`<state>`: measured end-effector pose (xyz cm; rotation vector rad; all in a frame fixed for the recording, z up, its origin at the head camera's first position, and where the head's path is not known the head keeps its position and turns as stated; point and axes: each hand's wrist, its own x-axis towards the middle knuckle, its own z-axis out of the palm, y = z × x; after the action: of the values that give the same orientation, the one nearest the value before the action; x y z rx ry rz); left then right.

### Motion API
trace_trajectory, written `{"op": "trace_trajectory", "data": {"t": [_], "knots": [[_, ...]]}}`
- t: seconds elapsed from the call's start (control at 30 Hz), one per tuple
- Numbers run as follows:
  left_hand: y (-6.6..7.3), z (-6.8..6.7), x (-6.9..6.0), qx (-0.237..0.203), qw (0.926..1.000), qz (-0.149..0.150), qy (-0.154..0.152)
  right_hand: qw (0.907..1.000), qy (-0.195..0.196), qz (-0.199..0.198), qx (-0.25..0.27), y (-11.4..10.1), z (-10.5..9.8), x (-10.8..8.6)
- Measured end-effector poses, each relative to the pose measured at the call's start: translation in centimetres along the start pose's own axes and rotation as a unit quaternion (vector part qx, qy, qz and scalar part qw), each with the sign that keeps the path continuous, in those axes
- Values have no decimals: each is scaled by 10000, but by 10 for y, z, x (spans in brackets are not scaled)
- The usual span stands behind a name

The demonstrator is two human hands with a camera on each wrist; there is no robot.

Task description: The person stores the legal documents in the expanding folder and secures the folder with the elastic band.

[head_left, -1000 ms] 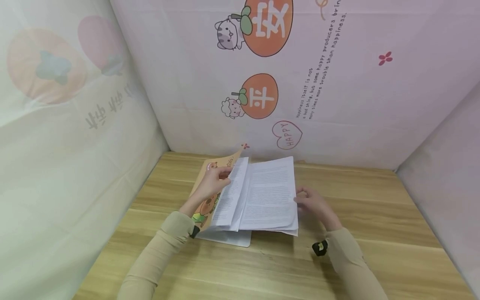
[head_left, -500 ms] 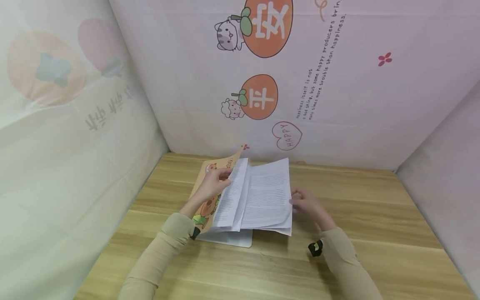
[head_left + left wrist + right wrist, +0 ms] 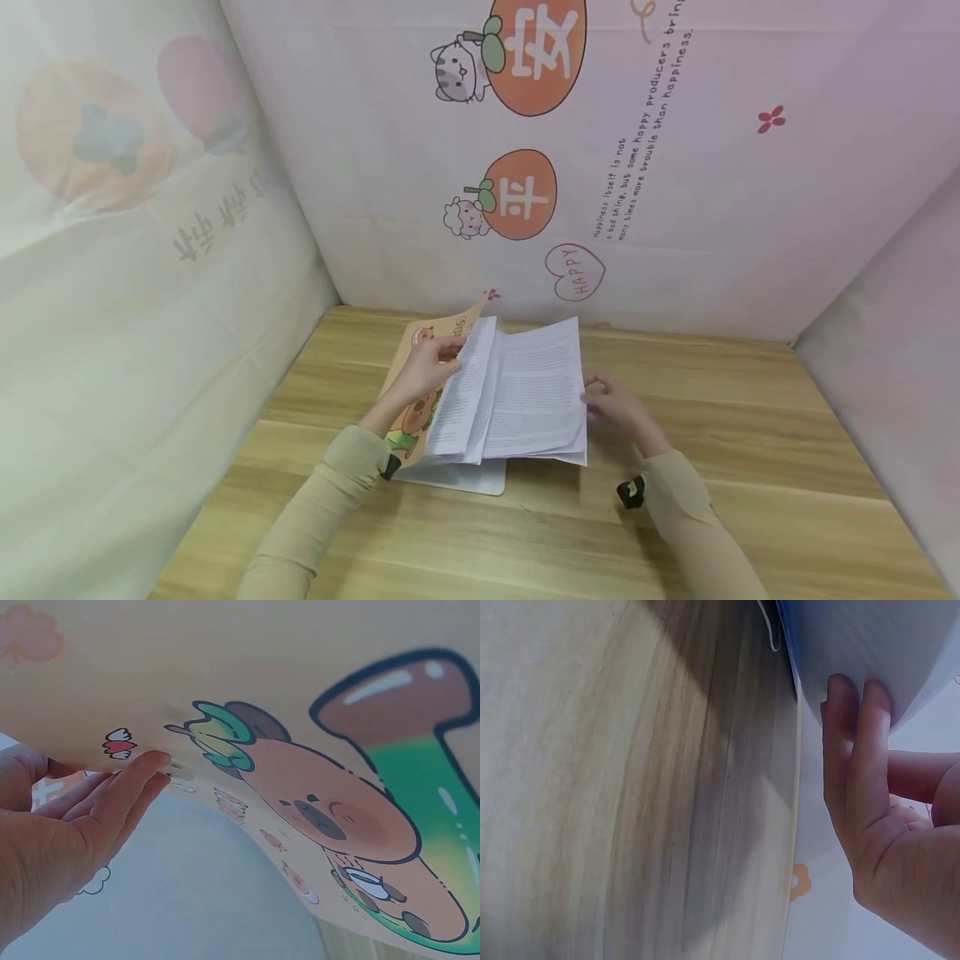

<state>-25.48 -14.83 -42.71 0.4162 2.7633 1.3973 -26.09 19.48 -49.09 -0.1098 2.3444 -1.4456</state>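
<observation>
A folder with an orange cartoon cover (image 3: 444, 323) stands partly raised on the table, its cover leaning left. White printed sheets (image 3: 532, 392) spread to the right of it, lifted off the table. My left hand (image 3: 426, 368) holds the cover and some pages at their edge, thumb on the page side; in the left wrist view, the fingers lie against the cover's printed face (image 3: 330, 787). With thumb and fingers, my right hand (image 3: 621, 412) pinches the right edge of the sheets. In the right wrist view, two fingertips touch the sheets' underside (image 3: 870, 645).
Below the sheets shows a pale rounded panel (image 3: 472, 477) of the folder. The wooden table (image 3: 540, 542) meets a printed cloth wall (image 3: 675, 275) behind, with cloth walls at left and right too. A black wrist device (image 3: 631, 492) hangs by the right sleeve.
My right hand has shifted slightly left, carrying the sheets' right edge with it, and has been nearly still since half a second ago. My left hand keeps its place on the cover.
</observation>
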Motion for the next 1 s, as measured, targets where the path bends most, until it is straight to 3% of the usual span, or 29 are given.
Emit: {"op": "trace_trajectory", "data": {"t": [0.47, 0.6, 0.77, 1.0], "knots": [[0, 0, 0, -6, 10000, -77, 41, 9962, -125, -651, 571, 7, -13, 0], [1, -1, -1, -27, 10000, -89, 26, 9962, -118, -634, 585, 4, -15, -2], [1, -1, -1, 13, 10000, -59, 39, 9975, -61, -471, 523, -2, -7, 0], [0, 1, 0, -2, 10000, -57, 81, 9964, -192, -590, 585, -7, 10, 7]]}}
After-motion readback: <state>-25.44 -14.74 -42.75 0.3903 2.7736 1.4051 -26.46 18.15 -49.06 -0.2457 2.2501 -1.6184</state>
